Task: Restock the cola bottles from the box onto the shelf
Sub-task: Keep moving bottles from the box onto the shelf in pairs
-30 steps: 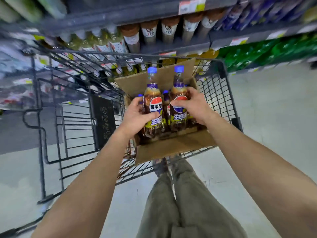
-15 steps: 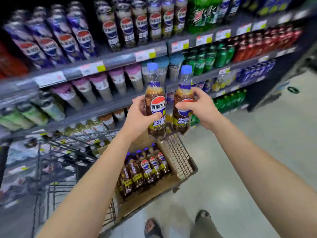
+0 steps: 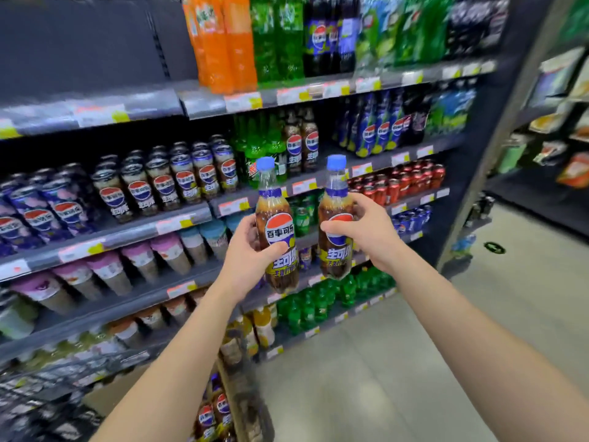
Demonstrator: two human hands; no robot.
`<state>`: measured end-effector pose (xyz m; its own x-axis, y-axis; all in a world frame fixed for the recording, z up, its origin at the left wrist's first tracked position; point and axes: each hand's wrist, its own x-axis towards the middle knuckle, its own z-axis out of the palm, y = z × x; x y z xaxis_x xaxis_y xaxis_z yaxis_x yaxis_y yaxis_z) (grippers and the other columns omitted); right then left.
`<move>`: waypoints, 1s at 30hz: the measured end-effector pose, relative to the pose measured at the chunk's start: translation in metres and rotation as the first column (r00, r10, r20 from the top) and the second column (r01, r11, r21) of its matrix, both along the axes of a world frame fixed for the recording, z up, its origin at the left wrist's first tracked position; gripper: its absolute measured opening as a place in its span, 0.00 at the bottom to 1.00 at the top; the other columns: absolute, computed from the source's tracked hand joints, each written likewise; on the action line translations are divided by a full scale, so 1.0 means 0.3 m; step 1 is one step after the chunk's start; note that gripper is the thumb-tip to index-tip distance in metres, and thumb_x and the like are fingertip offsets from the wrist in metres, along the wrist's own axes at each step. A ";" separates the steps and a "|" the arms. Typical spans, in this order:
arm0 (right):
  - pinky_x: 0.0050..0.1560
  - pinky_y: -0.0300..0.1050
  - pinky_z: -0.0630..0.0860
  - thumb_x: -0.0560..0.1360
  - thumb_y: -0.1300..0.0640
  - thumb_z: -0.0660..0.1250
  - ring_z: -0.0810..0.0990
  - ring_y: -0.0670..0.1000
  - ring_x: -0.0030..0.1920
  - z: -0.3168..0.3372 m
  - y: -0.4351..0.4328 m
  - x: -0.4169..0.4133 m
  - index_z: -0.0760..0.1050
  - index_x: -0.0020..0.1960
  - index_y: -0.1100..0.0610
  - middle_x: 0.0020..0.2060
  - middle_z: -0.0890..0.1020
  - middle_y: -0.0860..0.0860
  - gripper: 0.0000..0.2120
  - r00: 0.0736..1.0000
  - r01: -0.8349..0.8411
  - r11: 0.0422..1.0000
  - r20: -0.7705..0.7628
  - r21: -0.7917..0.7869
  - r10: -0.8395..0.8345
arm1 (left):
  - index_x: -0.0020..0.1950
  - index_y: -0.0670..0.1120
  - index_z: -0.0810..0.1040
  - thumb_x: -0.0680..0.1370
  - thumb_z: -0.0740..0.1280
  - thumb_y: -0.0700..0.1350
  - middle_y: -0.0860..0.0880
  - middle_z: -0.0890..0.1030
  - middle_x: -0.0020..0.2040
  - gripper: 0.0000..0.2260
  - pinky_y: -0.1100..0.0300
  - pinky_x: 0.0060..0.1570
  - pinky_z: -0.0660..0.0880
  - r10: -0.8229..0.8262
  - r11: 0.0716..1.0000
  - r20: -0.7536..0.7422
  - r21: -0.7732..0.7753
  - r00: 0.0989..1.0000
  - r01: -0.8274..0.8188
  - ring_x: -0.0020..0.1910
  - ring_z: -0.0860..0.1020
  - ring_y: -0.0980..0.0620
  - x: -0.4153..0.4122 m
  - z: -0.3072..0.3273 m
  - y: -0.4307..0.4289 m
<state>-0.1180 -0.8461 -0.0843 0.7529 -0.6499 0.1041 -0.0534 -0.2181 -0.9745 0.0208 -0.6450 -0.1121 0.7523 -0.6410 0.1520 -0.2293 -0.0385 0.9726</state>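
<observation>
Left hand (image 3: 247,250) grips cola bottle (image 3: 276,231), right hand (image 3: 363,231) another (image 3: 335,224) (both upright)

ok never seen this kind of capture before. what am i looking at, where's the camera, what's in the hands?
There is no machine here: a person works with two bare hands, and one wide-angle camera worn on the head looks forward and down, so both forearms reach in from the bottom edge. The wide lens bends the edges.

The left hand grips one cola bottle, and the right hand grips a second cola bottle. Both have blue caps, stand roughly upright and are held side by side in front of a shop shelf.

The shelf tiers hold rows of drinks: matching cola bottles stand one tier above the hands, next to green bottles. Large orange bottles fill the top tier.

At the bottom, more cola bottles sit in a cardboard box.
</observation>
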 end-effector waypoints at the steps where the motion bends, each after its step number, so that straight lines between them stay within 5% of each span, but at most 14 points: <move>1: 0.56 0.56 0.82 0.55 0.42 0.84 0.83 0.53 0.56 0.017 -0.048 -0.018 0.75 0.66 0.45 0.59 0.81 0.50 0.42 1.000 -0.006 1.000 0.009 0.000 0.006 | 0.66 0.55 0.71 0.76 0.76 0.38 0.57 0.83 0.57 0.24 0.62 0.49 0.79 0.010 1.000 0.002 -0.004 1.000 -0.010 0.50 0.83 0.64 -0.022 0.018 -0.044; 7: 0.54 0.51 0.83 0.59 0.48 0.84 0.84 0.51 0.56 0.062 -0.299 -0.033 0.75 0.68 0.51 0.59 0.83 0.49 0.40 0.998 -0.042 0.999 0.038 0.032 0.041 | 0.66 0.52 0.71 0.77 0.76 0.39 0.57 0.82 0.57 0.22 0.71 0.39 0.78 0.036 0.998 0.069 0.041 0.997 -0.039 0.45 0.82 0.70 -0.062 0.076 -0.277; 9: 0.53 0.47 0.82 0.63 0.53 0.83 0.83 0.49 0.55 0.063 -0.370 -0.001 0.75 0.67 0.52 0.58 0.83 0.48 0.35 0.997 -0.060 0.997 0.049 0.054 0.057 | 0.66 0.52 0.71 0.76 0.76 0.40 0.57 0.81 0.58 0.23 0.68 0.43 0.80 0.045 0.998 0.082 0.050 0.996 -0.049 0.48 0.82 0.68 -0.047 0.079 -0.351; 12: 0.59 0.53 0.80 0.59 0.48 0.85 0.82 0.51 0.59 0.051 -0.482 0.074 0.72 0.68 0.52 0.61 0.81 0.50 0.41 0.998 -0.039 0.995 0.059 0.091 0.034 | 0.63 0.55 0.71 0.75 0.77 0.40 0.54 0.81 0.60 0.22 0.65 0.46 0.80 0.061 0.997 0.077 0.049 0.995 -0.065 0.56 0.82 0.60 0.004 0.054 -0.462; 16: 0.53 0.46 0.82 0.65 0.56 0.82 0.85 0.48 0.52 0.041 -0.656 0.189 0.76 0.62 0.52 0.55 0.84 0.49 0.28 0.995 -0.086 0.993 0.056 0.079 0.081 | 0.66 0.53 0.71 0.75 0.77 0.38 0.58 0.80 0.57 0.24 0.68 0.47 0.80 0.060 0.995 0.108 0.071 0.992 -0.068 0.49 0.80 0.71 0.110 0.015 -0.624; 21: 0.44 0.39 0.81 0.65 0.63 0.81 0.86 0.47 0.47 0.035 -0.880 0.381 0.78 0.58 0.53 0.49 0.86 0.48 0.24 0.995 -0.097 0.992 0.047 0.076 0.094 | 0.65 0.58 0.71 0.74 0.79 0.42 0.56 0.82 0.61 0.26 0.57 0.58 0.79 0.059 0.994 0.095 0.082 0.994 -0.067 0.57 0.82 0.61 0.299 -0.027 -0.838; 26: 0.40 0.34 0.79 0.67 0.61 0.81 0.85 0.40 0.42 0.048 -1.052 0.566 0.78 0.49 0.45 0.43 0.85 0.42 0.18 0.993 -0.111 0.993 0.035 0.049 0.110 | 0.68 0.55 0.71 0.74 0.79 0.43 0.58 0.81 0.61 0.27 0.60 0.56 0.78 0.082 0.989 0.109 0.116 0.991 -0.095 0.56 0.80 0.65 0.432 -0.027 -0.991; 30: 0.43 0.37 0.80 0.68 0.60 0.81 0.85 0.43 0.45 0.057 -1.153 0.694 0.79 0.47 0.45 0.43 0.86 0.44 0.16 0.988 -0.154 0.987 0.030 0.051 0.153 | 0.68 0.55 0.71 0.74 0.78 0.43 0.58 0.81 0.60 0.27 0.60 0.57 0.79 0.083 0.986 0.103 0.132 0.991 -0.097 0.55 0.80 0.66 0.503 -0.013 -1.086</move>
